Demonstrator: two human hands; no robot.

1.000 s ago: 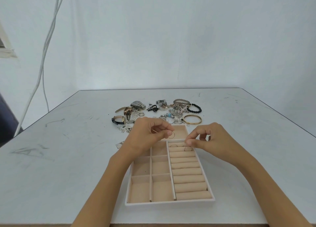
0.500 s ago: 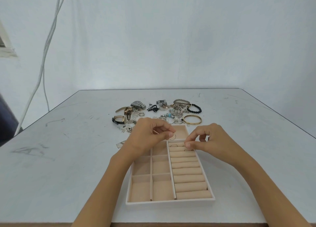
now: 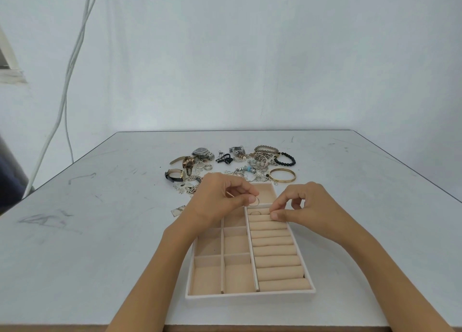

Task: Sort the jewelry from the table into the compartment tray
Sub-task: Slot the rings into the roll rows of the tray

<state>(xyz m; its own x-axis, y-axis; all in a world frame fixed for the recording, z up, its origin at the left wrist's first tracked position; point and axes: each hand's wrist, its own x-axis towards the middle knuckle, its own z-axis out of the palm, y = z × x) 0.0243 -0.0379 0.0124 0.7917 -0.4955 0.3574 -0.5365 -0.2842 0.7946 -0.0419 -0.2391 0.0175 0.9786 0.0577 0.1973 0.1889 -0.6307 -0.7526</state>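
Over the far end of the compartment tray (image 3: pixel 250 295), the person's two hands are working close together, not touching. The left hand (image 3: pixel 217 203) is pinching a thin ring (image 3: pixel 254 202) between thumb and forefinger, with its other fingers curled in, and is holding it upright just above the tray's rear compartments, beside the divider. The right hand (image 3: pixel 308 206) is hovering at the top of the ring rolls (image 3: pixel 275 251) that are filling the tray's right side. Its thumb and forefinger fingertips (image 3: pixel 275 216) are pressing together right at the first rolls, the remaining fingers bent above them. Whether anything is sitting between those fingertips cannot be told. A second ring (image 3: pixel 255 213) is standing in the slot between the farthest rolls, just left of the right hand's fingertips.

Beyond the tray, the jewelry heap (image 3: pixel 250 164) is lying on the white table (image 3: pixel 87 231). Within it, a gold bangle (image 3: pixel 282 181) is lying near the tray's far right corner, a black bead bracelet (image 3: pixel 293 159) is sitting behind it, and a black-strapped watch (image 3: pixel 175 176) and a silver watch (image 3: pixel 201 152) are resting toward the left. White cables (image 3: pixel 66 86) are hanging down the wall at the left.
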